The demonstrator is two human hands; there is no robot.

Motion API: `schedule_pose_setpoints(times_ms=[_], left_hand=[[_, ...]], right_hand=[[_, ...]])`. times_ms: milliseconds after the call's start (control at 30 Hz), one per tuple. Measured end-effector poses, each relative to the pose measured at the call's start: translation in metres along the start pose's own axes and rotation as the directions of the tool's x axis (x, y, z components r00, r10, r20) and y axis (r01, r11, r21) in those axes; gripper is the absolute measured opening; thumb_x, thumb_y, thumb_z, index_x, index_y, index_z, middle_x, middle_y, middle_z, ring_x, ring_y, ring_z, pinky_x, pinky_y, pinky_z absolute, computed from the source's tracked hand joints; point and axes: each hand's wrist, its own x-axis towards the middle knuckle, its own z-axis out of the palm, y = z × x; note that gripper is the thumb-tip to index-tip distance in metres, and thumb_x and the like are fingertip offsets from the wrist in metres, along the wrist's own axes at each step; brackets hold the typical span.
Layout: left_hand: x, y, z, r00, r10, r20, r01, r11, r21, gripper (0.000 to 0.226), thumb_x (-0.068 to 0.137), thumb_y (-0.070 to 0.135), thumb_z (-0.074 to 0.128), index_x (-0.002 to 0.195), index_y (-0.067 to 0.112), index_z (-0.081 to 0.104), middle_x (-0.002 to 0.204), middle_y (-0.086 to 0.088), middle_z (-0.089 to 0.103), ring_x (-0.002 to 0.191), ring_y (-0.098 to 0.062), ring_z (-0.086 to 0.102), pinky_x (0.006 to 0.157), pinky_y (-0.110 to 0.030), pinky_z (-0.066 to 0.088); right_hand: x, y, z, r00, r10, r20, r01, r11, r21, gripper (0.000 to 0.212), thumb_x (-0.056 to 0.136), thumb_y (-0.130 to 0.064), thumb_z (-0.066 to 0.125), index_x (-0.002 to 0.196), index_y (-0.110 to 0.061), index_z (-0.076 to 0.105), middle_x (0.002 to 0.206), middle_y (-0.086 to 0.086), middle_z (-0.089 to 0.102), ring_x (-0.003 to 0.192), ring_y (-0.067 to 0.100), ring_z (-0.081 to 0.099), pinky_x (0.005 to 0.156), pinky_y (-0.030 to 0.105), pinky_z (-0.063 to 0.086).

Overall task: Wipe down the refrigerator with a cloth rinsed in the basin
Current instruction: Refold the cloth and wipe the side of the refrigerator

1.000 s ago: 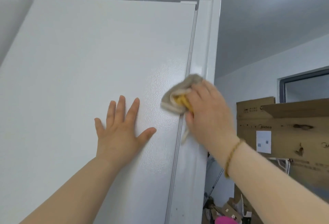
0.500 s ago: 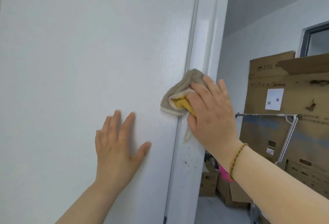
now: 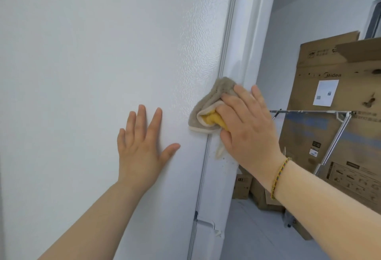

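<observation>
The white refrigerator [image 3: 92, 57] fills the left and middle of the view, its textured side panel facing me. A grey and yellow cloth [image 3: 208, 113] is pressed against the seam between the side panel and the door edge. My right hand [image 3: 247, 125] grips the cloth and holds it flat on the fridge. My left hand [image 3: 142, 146] lies flat on the side panel with fingers spread, to the left of the cloth and apart from it. Small brown specks dot the door edge just below the cloth.
A tall cardboard box [image 3: 334, 119] stands at the right behind my right arm, with a metal rack bar [image 3: 309, 112] across it. Smaller boxes [image 3: 243, 185] sit on the floor near the fridge's front edge.
The view has dropped down the fridge; its top edge is out of sight. My right hand has slid the cloth down the seam, and my left hand has moved down with it.
</observation>
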Motion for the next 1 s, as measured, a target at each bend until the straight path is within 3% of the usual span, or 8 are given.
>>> schedule_pose_setpoints(times_ms=[133,300,433,533,633,800,900,1000], left_hand=[[0.000,0.000,-0.001,1.000,-0.004,0.005,0.004,1.000,0.006,0.089,0.075,0.078,0.010,0.143,0.022,0.020,0.150,-0.017,0.023,0.137,-0.038,0.023,0.103,-0.057,0.024],[-0.001,0.002,-0.002,1.000,0.007,0.006,-0.007,1.000,0.029,0.083,0.073,0.069,0.025,0.142,0.025,0.010,0.150,-0.019,0.021,0.137,-0.039,0.021,0.104,-0.058,0.023],[-0.001,0.003,-0.006,1.000,-0.001,0.030,0.000,1.000,0.028,0.085,0.073,0.065,0.027,0.144,0.018,0.021,0.152,-0.018,0.017,0.139,-0.039,0.016,0.106,-0.057,0.019],[-0.001,0.003,-0.007,0.998,-0.011,0.058,0.010,1.000,0.020,0.083,0.068,0.069,0.019,0.140,0.030,0.003,0.155,-0.011,0.006,0.143,-0.031,0.005,0.110,-0.050,0.011],[-0.001,0.002,-0.009,0.997,-0.014,0.073,0.012,1.000,0.029,0.081,0.065,0.072,0.016,0.134,0.035,-0.007,0.156,-0.008,0.000,0.143,-0.027,0.000,0.111,-0.046,0.009],[-0.001,0.004,-0.012,0.995,-0.017,0.099,0.010,0.997,0.077,0.081,0.083,0.058,0.046,0.145,0.028,0.001,0.156,-0.006,-0.007,0.143,-0.025,-0.006,0.112,-0.043,0.006],[-0.001,0.007,-0.014,0.996,-0.005,0.086,0.000,0.998,0.061,0.079,0.085,0.050,0.048,0.146,0.027,0.003,0.155,-0.006,-0.008,0.143,-0.025,-0.007,0.113,-0.043,0.005],[-0.002,0.007,-0.014,0.995,-0.015,0.101,0.009,0.998,0.058,0.079,0.085,0.050,0.047,0.146,0.027,0.002,0.155,-0.006,-0.010,0.143,-0.024,-0.009,0.113,-0.042,0.003]], right_hand=[[-0.070,-0.027,-0.005,0.973,-0.186,0.137,0.189,0.982,-0.005,0.024,0.091,-0.009,0.026,0.095,-0.010,0.049,0.107,0.010,0.061,0.111,0.030,0.045,0.112,0.042,0.018],[-0.082,-0.029,-0.013,0.915,-0.356,0.192,0.355,0.934,0.037,0.022,0.092,-0.007,0.028,0.091,-0.014,0.049,0.090,0.001,0.072,0.102,0.027,0.058,0.110,0.042,0.021],[-0.038,-0.005,-0.008,0.978,-0.198,0.066,0.200,0.980,-0.020,0.013,0.085,-0.006,0.042,0.093,-0.011,0.050,0.095,0.007,0.070,0.108,0.027,0.048,0.111,0.042,0.019],[-0.037,-0.014,-0.003,0.998,-0.059,0.016,0.059,0.998,0.008,0.017,0.091,-0.007,0.034,0.094,-0.010,0.051,0.095,0.010,0.070,0.110,0.028,0.046,0.111,0.041,0.020],[-0.079,-0.037,-0.005,0.988,-0.127,0.083,0.122,0.991,0.061,0.020,0.092,-0.008,0.030,0.093,-0.010,0.050,0.092,0.008,0.071,0.108,0.029,0.047,0.110,0.042,0.021],[-0.132,-0.061,-0.014,0.925,-0.303,0.230,0.280,0.952,0.127,0.018,0.095,-0.008,0.032,0.090,-0.013,0.049,0.088,0.003,0.071,0.104,0.027,0.052,0.110,0.042,0.023],[-0.113,-0.046,-0.017,0.905,-0.368,0.214,0.350,0.929,0.116,0.019,0.094,-0.007,0.031,0.088,-0.014,0.047,0.087,0.000,0.071,0.096,0.025,0.065,0.110,0.043,0.020],[-0.088,-0.033,-0.015,0.949,-0.277,0.147,0.270,0.960,0.071,0.017,0.094,-0.010,0.033,0.088,-0.015,0.048,0.089,0.001,0.071,0.099,0.025,0.062,0.110,0.042,0.019]])
